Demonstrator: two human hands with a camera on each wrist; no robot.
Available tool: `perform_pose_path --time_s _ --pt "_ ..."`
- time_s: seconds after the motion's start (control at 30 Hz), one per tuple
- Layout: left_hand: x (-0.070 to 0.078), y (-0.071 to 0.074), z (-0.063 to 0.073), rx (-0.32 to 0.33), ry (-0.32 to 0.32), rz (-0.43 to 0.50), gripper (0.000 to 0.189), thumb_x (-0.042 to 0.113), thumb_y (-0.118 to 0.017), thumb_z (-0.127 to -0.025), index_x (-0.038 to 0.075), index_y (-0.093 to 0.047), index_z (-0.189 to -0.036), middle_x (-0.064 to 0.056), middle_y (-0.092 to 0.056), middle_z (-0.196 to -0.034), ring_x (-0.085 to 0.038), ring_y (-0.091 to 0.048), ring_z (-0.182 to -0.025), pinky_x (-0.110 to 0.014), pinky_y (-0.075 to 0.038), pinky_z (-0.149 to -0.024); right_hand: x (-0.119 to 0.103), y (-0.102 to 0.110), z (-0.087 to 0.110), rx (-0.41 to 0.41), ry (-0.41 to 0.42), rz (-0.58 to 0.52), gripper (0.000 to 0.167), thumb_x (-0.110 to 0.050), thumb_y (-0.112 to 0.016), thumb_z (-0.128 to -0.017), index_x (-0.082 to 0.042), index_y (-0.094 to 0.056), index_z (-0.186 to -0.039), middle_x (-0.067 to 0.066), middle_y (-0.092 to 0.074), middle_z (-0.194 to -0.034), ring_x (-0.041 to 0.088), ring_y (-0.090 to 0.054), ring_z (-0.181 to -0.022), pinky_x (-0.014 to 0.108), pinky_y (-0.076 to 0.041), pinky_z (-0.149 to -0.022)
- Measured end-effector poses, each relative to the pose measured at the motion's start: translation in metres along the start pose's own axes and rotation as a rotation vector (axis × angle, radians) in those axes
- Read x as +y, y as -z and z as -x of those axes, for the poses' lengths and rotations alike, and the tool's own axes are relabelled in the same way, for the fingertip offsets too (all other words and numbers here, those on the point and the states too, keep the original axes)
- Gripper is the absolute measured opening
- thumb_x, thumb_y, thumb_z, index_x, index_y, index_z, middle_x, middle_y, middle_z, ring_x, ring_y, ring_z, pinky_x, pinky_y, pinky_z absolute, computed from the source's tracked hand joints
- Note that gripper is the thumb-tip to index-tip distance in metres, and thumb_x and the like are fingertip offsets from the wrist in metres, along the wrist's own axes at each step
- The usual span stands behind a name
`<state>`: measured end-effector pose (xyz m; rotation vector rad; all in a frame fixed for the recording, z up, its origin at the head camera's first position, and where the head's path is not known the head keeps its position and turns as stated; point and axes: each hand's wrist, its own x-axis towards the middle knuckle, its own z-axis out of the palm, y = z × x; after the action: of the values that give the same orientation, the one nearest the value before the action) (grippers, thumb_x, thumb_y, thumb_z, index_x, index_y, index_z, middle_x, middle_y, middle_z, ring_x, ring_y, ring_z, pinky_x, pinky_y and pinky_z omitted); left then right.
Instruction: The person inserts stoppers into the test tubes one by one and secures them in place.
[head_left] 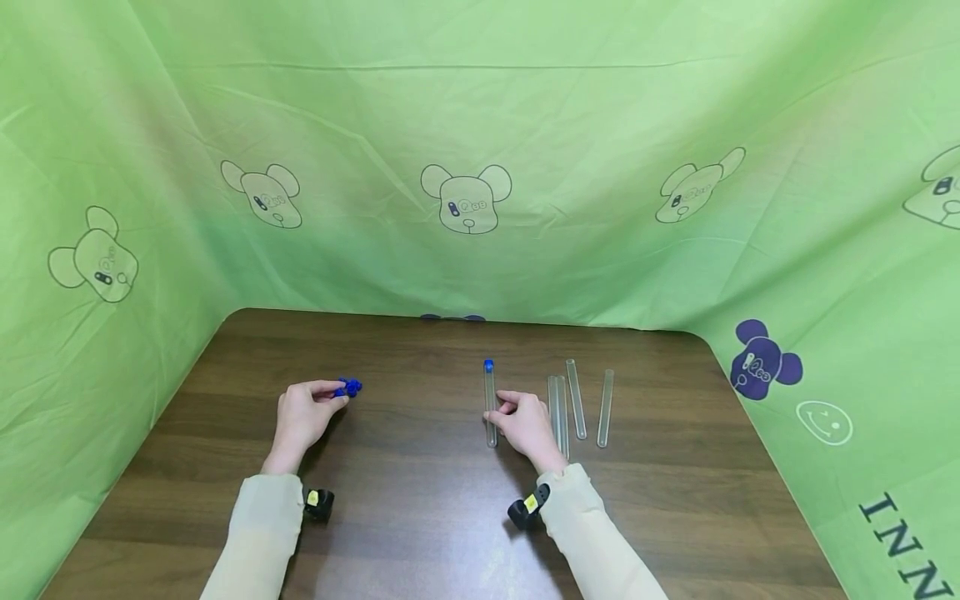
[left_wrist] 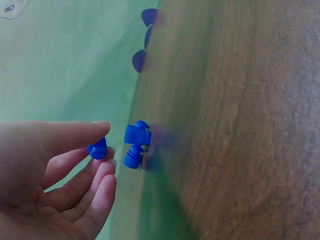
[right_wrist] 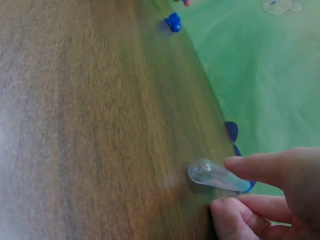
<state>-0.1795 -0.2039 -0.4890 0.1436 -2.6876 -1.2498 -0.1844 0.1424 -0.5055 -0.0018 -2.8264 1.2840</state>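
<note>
My left hand (head_left: pixel 302 414) pinches a small blue stopper (left_wrist: pixel 98 149) between thumb and fingers. Right beside its fingertips, a little group of blue stoppers (left_wrist: pixel 136 142) lies on the table. A clear test tube (head_left: pixel 491 408), lying flat, has a blue stopper (head_left: pixel 489 365) in its far end. Over its near half is my right hand (head_left: pixel 527 427), thumb and forefinger spread around the tube. In the right wrist view the tube's rounded end (right_wrist: pixel 201 170) shows between these fingers, with a gap on the thumb side; firm contact is not visible.
Several test tubes without stoppers (head_left: pixel 605 408) lie to the right of my right hand, two of them side by side (head_left: pixel 554 404). The brown wooden table (head_left: pixel 405 483) is bordered by a green printed cloth (head_left: pixel 465 275) at the back and sides.
</note>
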Motion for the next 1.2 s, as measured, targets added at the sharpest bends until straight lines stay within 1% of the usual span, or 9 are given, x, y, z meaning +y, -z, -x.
perform_pose_path --time_s 0.13,0.23,0.37,0.5,0.7,0.9,1.07,1.13,1.2 --pt "0.0018 0.0004 -0.0004 0.013 -0.007 0.01 0.024 0.01 -0.081 -0.088 -0.001 -0.078 -0.109 -0.016 -0.076 -0.097 -0.03 -0.073 -0.089 -0.045 -0.058 -0.08 -0.0013 0.0006 0.0012 0.011 0.012 0.005 0.045 -0.013 -0.084 -0.082 0.007 -0.071 -0.12 -0.004 -0.066 -0.073 0.012 -0.057 -0.068 0.035 -0.048 -0.071" --pt "0.0022 0.0008 -0.0003 0.02 -0.009 0.018 0.024 0.01 -0.081 -0.088 -0.001 -0.078 -0.109 -0.017 -0.076 -0.097 -0.03 -0.074 -0.088 -0.045 -0.058 -0.079 -0.0025 0.0012 0.0018 0.014 0.018 0.002 0.045 -0.013 -0.084 -0.082 0.008 -0.071 -0.119 -0.003 -0.066 -0.073 0.014 -0.058 -0.07 0.035 -0.048 -0.07" --pt "0.0017 0.0009 -0.0008 0.023 -0.014 0.024 0.024 0.009 -0.081 -0.088 -0.001 -0.078 -0.109 -0.017 -0.076 -0.097 -0.031 -0.074 -0.088 -0.045 -0.058 -0.078 -0.0032 0.0013 0.0013 0.012 0.014 -0.006 0.045 -0.013 -0.084 -0.082 0.008 -0.071 -0.119 -0.002 -0.066 -0.074 0.015 -0.058 -0.071 0.035 -0.048 -0.07" --pt "0.0012 0.0004 -0.0015 0.021 -0.007 0.023 0.024 0.01 -0.081 -0.088 -0.001 -0.078 -0.109 -0.016 -0.076 -0.098 -0.03 -0.074 -0.088 -0.044 -0.058 -0.078 -0.0031 0.0007 0.0007 0.012 0.001 -0.003 0.045 -0.014 -0.084 -0.082 0.007 -0.071 -0.12 -0.003 -0.065 -0.074 0.015 -0.057 -0.071 0.035 -0.048 -0.071" --pt "0.002 -0.0004 -0.0021 0.016 0.008 0.028 0.024 0.011 -0.081 -0.089 0.001 -0.078 -0.11 -0.016 -0.076 -0.099 -0.029 -0.074 -0.088 -0.044 -0.058 -0.079 -0.0035 0.0008 -0.0001 0.017 0.01 -0.001 0.045 -0.015 -0.084 -0.082 0.007 -0.071 -0.12 -0.003 -0.065 -0.074 0.015 -0.057 -0.071 0.035 -0.048 -0.07" --pt "0.0037 -0.0002 -0.002 0.01 -0.011 0.029 0.023 0.01 -0.08 -0.089 0.001 -0.078 -0.11 -0.016 -0.076 -0.1 -0.03 -0.073 -0.09 -0.044 -0.058 -0.079 -0.0035 0.0003 -0.0001 0.018 0.014 -0.004 0.045 -0.015 -0.083 -0.082 0.008 -0.071 -0.119 -0.003 -0.065 -0.075 0.016 -0.058 -0.073 0.037 -0.05 -0.074" --pt "0.006 -0.0011 -0.0025 0.013 -0.019 0.041 0.023 0.01 -0.08 -0.089 0.001 -0.078 -0.11 -0.016 -0.076 -0.098 -0.029 -0.074 -0.089 -0.044 -0.058 -0.079 -0.0043 0.0005 0.0008 0.022 0.001 -0.027 0.044 -0.015 -0.082 -0.083 0.007 -0.071 -0.12 -0.002 -0.066 -0.076 0.016 -0.06 -0.075 0.038 -0.05 -0.076" --pt "0.0076 -0.0021 -0.003 0.01 -0.02 0.052 0.022 0.009 -0.08 -0.089 0.001 -0.078 -0.109 -0.015 -0.076 -0.097 -0.028 -0.074 -0.089 -0.043 -0.058 -0.079 -0.0043 0.0008 0.0016 0.027 0.0 -0.036 0.044 -0.015 -0.082 -0.084 0.008 -0.071 -0.12 -0.002 -0.067 -0.077 0.015 -0.06 -0.074 0.036 -0.05 -0.074" --pt "0.0092 -0.0034 -0.0038 0.007 -0.02 0.068 0.021 0.008 -0.08 -0.089 0.001 -0.078 -0.108 -0.015 -0.076 -0.097 -0.028 -0.074 -0.089 -0.042 -0.058 -0.079 -0.0043 0.0011 0.002 0.03 -0.005 -0.054 0.044 -0.014 -0.081 -0.084 0.008 -0.07 -0.12 -0.001 -0.068 -0.077 0.012 -0.061 -0.069 0.033 -0.05 -0.07"
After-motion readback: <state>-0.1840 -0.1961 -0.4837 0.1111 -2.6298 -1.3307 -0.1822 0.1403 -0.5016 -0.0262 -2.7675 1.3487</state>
